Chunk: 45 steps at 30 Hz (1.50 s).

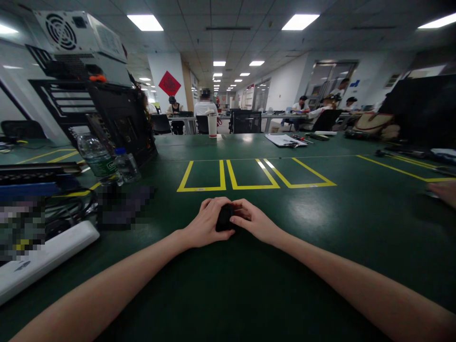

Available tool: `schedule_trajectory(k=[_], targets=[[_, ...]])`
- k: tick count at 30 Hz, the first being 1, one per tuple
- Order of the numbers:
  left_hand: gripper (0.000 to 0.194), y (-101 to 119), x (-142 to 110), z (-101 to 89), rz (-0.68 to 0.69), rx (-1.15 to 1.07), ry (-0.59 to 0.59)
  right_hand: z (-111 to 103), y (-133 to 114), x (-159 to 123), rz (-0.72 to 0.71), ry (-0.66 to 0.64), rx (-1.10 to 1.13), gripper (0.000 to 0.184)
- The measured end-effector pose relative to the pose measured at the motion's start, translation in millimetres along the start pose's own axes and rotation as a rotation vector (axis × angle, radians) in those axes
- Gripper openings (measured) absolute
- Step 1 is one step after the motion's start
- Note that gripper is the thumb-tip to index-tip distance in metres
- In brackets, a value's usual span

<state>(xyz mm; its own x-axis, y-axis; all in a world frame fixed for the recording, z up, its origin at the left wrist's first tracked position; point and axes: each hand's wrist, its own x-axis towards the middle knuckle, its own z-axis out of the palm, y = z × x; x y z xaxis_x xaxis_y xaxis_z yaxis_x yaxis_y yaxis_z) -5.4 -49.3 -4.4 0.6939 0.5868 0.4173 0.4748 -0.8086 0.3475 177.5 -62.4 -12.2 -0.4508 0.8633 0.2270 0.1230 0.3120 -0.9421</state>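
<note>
Both hands hold a small black rounded object (224, 218) between them, low over the green table; its exact kind is too dark to make out. My left hand (206, 223) wraps it from the left, fingers over the top and thumb along the near side. From the right, my right hand (254, 221) grips its edge with thumb and bent fingers. Much of the object is hidden behind the fingers. Just beyond the hands, yellow tape outlines (252, 187) mark the green tabletop (228, 289).
Left stand an open computer case (121, 118), two plastic bottles (94, 156), cables and a white power strip (53, 259). Farther back are a white cup (212, 124) and a clipboard (286, 140). Another person's hand (444, 192) shows at the right edge.
</note>
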Motion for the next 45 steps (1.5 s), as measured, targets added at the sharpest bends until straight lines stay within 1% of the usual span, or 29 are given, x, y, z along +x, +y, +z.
schedule_trajectory(k=[5, 7, 12, 17, 20, 23, 25, 30, 33, 37, 39, 42, 45], targets=[[0.060, 0.1, -0.3, 0.2, 0.001, -0.004, 0.007, -0.7, -1.7, -4.2, -0.035, -0.023, -0.026, 0.033], [0.059, -0.1, -0.4, 0.1, 0.000, -0.001, 0.006, 0.0, -0.7, -4.7, -0.026, -0.024, -0.004, 0.031], [0.062, -3.8, 0.5, 2.3, 0.001, 0.006, 0.010, 1.8, 2.2, -2.0, -0.012, 0.004, 0.012, 0.023], [0.061, -6.9, 1.8, 4.4, -0.011, 0.013, 0.020, 2.4, -2.3, -2.6, -0.011, 0.041, -0.059, 0.029], [0.059, -5.7, 1.4, 1.8, -0.011, 0.011, 0.001, 2.0, -5.5, -4.1, 0.007, 0.010, -0.061, 0.029], [0.058, -4.7, 0.8, -0.3, -0.006, 0.014, -0.026, 1.8, -6.7, -5.1, -0.011, -0.024, -0.049, 0.028], [0.059, -5.0, 0.7, 0.5, -0.011, 0.018, -0.010, 2.2, -6.1, -5.2, -0.020, -0.023, -0.050, 0.028], [0.058, -6.8, 1.7, 5.2, -0.011, 0.029, 0.029, 3.8, -1.1, -2.8, -0.018, 0.004, 0.001, 0.019], [0.056, -6.2, 2.2, 4.9, -0.006, 0.027, 0.037, 3.7, 0.5, -1.6, -0.024, 0.005, 0.003, 0.022], [0.065, -3.2, 2.5, 2.5, 0.013, 0.016, 0.029, 2.7, 0.1, -2.2, -0.028, 0.041, -0.025, 0.031], [0.065, -1.9, 2.6, 1.7, 0.011, 0.016, 0.024, 2.3, -0.4, -2.7, -0.010, 0.043, -0.025, 0.035], [0.060, -0.9, 2.4, 1.1, 0.004, 0.020, 0.017, 2.1, -1.3, -3.8, 0.003, 0.009, -0.004, 0.032], [0.059, -0.5, 2.1, 0.3, 0.002, 0.021, 0.014, 2.7, -3.5, -5.1, -0.019, -0.013, -0.006, 0.029]])
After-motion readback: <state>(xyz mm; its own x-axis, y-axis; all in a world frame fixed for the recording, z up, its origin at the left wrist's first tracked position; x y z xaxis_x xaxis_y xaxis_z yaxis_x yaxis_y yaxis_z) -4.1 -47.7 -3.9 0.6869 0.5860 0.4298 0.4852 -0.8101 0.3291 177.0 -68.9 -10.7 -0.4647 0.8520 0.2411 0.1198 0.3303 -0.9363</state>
